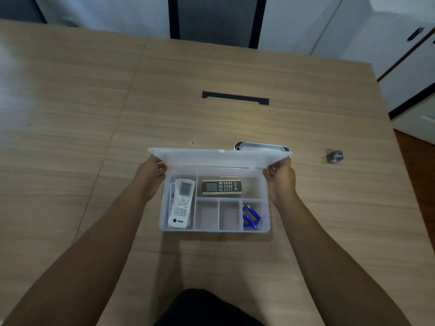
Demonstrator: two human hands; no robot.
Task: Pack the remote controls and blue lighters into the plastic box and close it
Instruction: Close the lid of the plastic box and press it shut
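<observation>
A clear plastic box (267,208) with dividers sits on the wooden table in front of me. White remote controls (181,203) lie stacked in its left compartment. A dark remote with gold trim (221,187) lies in the upper right compartment. Several blue lighters (250,216) fill the lower right cell. The translucent lid (219,157) is raised over the box's far edge, roughly half open. My left hand (150,171) grips the lid's left end and my right hand (281,177) grips its right end.
A shiny metal tray (261,145) lies just behind the lid. A small grey object (334,156) rests to the right. A black cable slot (235,98) is set in the table farther back, with a dark chair (216,20) beyond the far edge.
</observation>
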